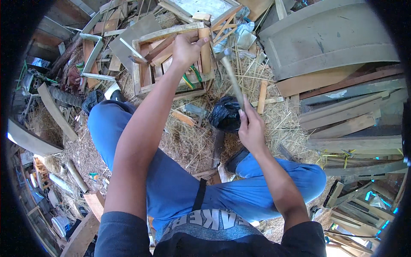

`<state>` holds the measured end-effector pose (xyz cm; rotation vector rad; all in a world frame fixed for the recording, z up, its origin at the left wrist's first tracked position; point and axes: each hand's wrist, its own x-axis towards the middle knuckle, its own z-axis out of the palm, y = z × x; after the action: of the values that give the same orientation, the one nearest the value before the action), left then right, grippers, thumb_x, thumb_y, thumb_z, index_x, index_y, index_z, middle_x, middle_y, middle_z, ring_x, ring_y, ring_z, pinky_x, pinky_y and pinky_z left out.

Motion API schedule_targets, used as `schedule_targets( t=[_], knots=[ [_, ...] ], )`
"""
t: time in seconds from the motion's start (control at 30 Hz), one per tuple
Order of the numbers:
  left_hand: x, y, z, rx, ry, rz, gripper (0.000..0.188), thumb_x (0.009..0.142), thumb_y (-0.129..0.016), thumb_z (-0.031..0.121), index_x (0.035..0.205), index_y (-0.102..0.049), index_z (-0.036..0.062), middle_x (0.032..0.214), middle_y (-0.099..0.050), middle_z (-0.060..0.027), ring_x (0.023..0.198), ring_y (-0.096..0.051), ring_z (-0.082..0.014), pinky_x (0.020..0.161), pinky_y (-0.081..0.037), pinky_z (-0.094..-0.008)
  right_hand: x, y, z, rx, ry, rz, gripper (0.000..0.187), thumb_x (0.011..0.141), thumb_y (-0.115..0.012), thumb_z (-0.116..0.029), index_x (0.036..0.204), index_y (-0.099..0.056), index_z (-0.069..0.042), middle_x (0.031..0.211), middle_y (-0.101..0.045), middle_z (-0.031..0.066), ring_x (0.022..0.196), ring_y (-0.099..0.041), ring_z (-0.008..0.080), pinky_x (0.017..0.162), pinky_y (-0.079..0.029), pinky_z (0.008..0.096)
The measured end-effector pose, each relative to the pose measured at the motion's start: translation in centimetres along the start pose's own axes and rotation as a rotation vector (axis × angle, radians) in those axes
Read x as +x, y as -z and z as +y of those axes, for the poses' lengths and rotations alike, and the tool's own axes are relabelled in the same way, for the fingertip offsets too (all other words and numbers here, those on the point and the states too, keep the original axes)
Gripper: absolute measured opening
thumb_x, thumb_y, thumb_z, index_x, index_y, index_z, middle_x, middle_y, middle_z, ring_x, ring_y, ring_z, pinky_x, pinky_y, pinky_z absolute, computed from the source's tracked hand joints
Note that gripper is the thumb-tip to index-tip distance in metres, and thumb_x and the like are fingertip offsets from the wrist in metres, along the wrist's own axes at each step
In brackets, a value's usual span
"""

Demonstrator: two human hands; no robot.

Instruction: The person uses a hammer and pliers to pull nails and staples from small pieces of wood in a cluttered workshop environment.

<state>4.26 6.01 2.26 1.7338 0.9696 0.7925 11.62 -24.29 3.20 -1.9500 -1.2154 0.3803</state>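
Observation:
My right hand (251, 130) is closed round the handle of a hammer (233, 81), whose head is raised beside the right end of a shallow wooden frame (136, 79). Over the upper right of that frame, my left hand (186, 52) grips a brown wooden slat (159, 50) that slants across it. Some left fingers are hidden behind the hand, and the thumb reaches to a pale wooden block (206, 55) along the frame's right side. Inside the frame, pliers with green and yellow handles (188, 81) lie below my left wrist.
A black plastic bag (225, 115) sits on the straw-covered ground between my knees and the frame. Large curved boards (329, 38) and stacked planks (346, 105) stand at the right. Scrap wood (92, 55) is heaped at the far left. A curved board (55, 111) leans nearer.

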Motion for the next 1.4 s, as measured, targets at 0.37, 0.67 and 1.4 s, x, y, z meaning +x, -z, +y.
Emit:
schedule_targets(
  t=[0.37,0.67,1.4],
  knots=[
    [-0.3,0.2,0.5,-0.012,0.000,-0.007,0.028,0.092,-0.076,0.016,0.110,-0.073,-0.0053,0.089,-0.075,-0.0091,0.072,-0.064,-0.0096,0.061,-0.053,-0.0286,0.5,0.1,0.6,0.084,-0.126,-0.044,0.048,0.099,-0.054,-0.004,0.146,-0.048,-0.005,0.110,-0.067,0.0293,0.097,-0.068,0.0433,0.087,-0.052,0.0407],
    [-1.0,1.0,-0.6,-0.377,0.122,0.084,0.032,0.091,-0.073,0.006,0.116,-0.058,-0.0076,0.105,-0.067,-0.0151,0.085,-0.067,-0.0164,0.064,-0.062,-0.0285,1.1,0.0,1.8,0.221,-0.420,-0.110,0.047,0.100,-0.056,-0.009,0.147,-0.050,-0.007,0.083,-0.066,0.0124,0.073,-0.061,0.0188,0.075,-0.051,0.0325],
    [-4.6,12.6,4.6,-0.576,0.007,0.258,0.032,0.094,-0.071,0.007,0.119,-0.052,-0.0011,0.102,-0.067,-0.0165,0.091,-0.071,-0.0233,0.081,-0.065,-0.0373,11.1,-5.8,-2.1,0.193,-0.147,-0.032,0.033,0.092,-0.066,-0.014,0.121,-0.066,0.002,0.088,-0.073,0.0218,0.081,-0.072,0.0337,0.078,-0.053,0.0408]
  ],
)
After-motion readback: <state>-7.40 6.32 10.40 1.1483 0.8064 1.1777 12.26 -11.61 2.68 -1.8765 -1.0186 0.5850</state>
